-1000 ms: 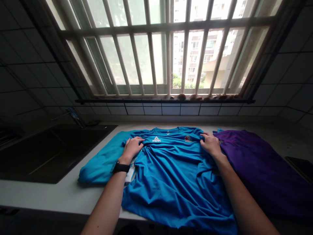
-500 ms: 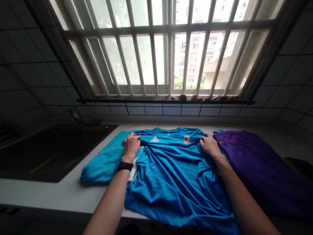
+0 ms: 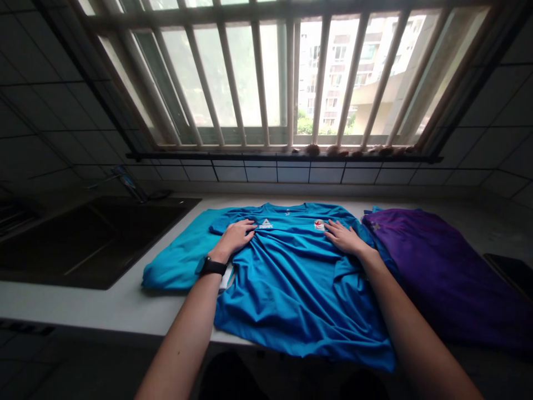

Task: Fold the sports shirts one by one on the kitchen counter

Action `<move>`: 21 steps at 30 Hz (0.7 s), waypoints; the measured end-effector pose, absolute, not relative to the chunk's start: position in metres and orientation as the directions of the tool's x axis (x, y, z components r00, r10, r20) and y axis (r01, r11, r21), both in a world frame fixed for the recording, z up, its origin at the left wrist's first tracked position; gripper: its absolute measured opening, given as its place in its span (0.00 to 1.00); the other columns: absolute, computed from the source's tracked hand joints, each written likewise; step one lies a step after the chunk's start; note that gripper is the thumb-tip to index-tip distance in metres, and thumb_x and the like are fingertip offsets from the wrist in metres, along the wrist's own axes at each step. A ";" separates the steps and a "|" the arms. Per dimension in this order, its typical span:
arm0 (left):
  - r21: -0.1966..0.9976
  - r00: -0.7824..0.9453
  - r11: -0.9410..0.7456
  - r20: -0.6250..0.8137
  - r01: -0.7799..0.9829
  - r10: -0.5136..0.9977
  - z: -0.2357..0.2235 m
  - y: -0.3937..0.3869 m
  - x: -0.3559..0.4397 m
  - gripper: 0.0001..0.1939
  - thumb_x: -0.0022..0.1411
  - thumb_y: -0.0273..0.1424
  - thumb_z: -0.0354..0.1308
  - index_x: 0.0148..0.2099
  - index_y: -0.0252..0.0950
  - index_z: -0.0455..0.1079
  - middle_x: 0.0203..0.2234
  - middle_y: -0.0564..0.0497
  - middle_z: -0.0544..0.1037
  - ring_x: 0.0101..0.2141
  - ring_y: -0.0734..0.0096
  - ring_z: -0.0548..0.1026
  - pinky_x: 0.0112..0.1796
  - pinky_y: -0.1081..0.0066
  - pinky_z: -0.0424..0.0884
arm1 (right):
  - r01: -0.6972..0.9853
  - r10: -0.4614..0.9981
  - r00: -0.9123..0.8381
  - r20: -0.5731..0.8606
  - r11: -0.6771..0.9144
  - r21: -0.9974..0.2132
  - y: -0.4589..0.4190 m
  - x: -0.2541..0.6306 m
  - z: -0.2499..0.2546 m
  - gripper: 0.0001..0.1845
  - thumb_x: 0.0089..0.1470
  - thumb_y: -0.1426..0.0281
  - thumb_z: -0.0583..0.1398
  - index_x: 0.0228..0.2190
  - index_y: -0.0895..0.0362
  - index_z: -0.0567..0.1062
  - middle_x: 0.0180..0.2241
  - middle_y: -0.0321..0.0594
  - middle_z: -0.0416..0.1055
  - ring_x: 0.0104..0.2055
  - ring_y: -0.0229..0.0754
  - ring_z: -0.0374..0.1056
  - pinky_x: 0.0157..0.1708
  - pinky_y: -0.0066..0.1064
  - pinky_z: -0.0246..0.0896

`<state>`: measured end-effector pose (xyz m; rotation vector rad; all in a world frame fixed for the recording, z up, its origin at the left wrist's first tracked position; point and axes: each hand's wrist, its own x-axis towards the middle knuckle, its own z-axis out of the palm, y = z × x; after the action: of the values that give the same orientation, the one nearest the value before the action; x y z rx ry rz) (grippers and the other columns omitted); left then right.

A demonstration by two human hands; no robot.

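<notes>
A blue T-shirt (image 3: 291, 278) lies spread on the counter, collar toward the window, with a white logo on one side of the chest and a red-and-white badge on the other. Wrinkles run across its body, and its hem hangs over the front edge. My left hand (image 3: 238, 238), with a black watch on the wrist, lies on the chest beside the white logo, fingers stretched out. On the other side my right hand (image 3: 346, 238) rests flat with fingers spread, fingertips by the badge. Neither hand grips the cloth.
Folded turquoise cloth (image 3: 179, 253) lies at left, partly under the shirt. Purple cloth (image 3: 433, 266) lies at right, near a dark flat object (image 3: 510, 272). A dark sink (image 3: 104, 239) with a faucet (image 3: 129, 183) is set in the white counter (image 3: 125, 305). A barred window (image 3: 275, 83) stands behind.
Both hands have let go of the shirt's shoulder areas and moved inward onto the chest, fingers now extended. The view has tipped slightly downward.
</notes>
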<state>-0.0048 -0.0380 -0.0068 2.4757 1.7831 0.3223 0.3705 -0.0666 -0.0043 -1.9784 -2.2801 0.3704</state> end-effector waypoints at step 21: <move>0.388 -0.397 0.274 0.284 0.880 0.873 -0.002 -0.043 -0.027 0.22 0.67 0.29 0.53 0.61 0.28 0.65 0.53 0.27 0.79 0.56 0.42 0.76 0.58 0.47 0.68 | 0.880 0.907 0.420 0.029 -0.399 -0.256 -0.072 0.403 0.009 0.26 0.56 0.77 0.57 0.56 0.66 0.75 0.49 0.65 0.76 0.51 0.59 0.76 0.49 0.41 0.69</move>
<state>-0.0274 -0.0435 -0.0016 1.7331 2.5195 0.7832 0.4027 -0.0720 0.0088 -2.4430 -1.5683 0.1687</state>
